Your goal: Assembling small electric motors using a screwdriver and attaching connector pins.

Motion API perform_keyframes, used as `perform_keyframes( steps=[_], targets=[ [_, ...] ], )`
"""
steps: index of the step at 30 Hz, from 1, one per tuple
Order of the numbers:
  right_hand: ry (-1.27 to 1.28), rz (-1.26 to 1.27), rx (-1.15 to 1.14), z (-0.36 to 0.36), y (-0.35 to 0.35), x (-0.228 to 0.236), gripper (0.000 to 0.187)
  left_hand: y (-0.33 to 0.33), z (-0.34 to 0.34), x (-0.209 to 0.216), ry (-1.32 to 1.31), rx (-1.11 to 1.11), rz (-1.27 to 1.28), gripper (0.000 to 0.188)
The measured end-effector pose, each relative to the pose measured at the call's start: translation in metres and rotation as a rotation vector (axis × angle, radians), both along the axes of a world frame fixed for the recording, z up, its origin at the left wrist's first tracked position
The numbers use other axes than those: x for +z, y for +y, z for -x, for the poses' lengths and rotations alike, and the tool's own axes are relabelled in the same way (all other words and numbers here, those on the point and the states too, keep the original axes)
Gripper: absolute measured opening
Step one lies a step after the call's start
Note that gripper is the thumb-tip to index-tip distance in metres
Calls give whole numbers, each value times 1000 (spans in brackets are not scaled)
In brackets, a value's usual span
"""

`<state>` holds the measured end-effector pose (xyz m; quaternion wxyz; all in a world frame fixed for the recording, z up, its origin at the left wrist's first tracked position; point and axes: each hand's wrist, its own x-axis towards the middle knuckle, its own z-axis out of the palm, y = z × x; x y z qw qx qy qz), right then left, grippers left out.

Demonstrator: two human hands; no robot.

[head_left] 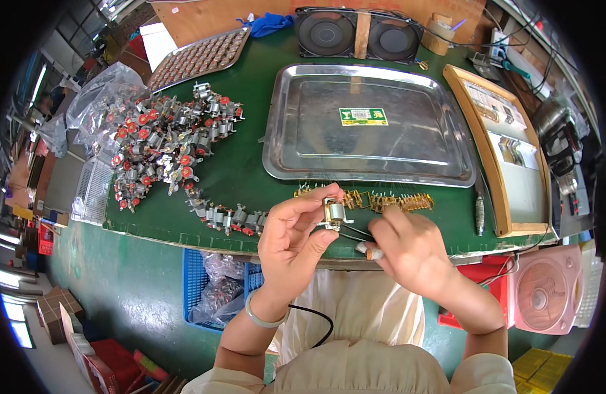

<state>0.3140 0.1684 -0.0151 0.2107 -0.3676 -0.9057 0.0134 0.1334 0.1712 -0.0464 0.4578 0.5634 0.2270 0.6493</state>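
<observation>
My left hand [291, 236] pinches a small silver electric component [334, 211], with a cylindrical metal body and thin side tabs, between thumb and fingertips. Closed round a thin two-pronged tool like tweezers [357, 234], my right hand [411, 253] points the dark prongs at the component's lower end. Whether the tips touch it, I cannot tell. Something white [370, 251] wraps the tool or a fingertip there. Just beyond both hands lies a row of small yellow-brown parts with pins [401, 201]. A line of similar silver components [232, 218] lies left of my left hand.
A bare metal tray [368, 156] lies behind the hands. Piled components [162, 144] with red ends sit left, near a filled perforated tray [201, 58]. Two black fans [326, 34] stand at the back. A wooden-framed case [506, 151] and a slim tool [480, 213] lie right.
</observation>
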Motion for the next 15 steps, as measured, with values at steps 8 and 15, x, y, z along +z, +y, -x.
perform_keyframes(
  steps=[8, 15],
  targets=[
    [401, 141, 168, 36, 24, 24, 27, -12, 15, 1, -39, -7, 51, 37],
    [130, -38, 65, 78, 77, 38, 14, -17, 62, 5, 245, 455, -9, 34]
  ],
)
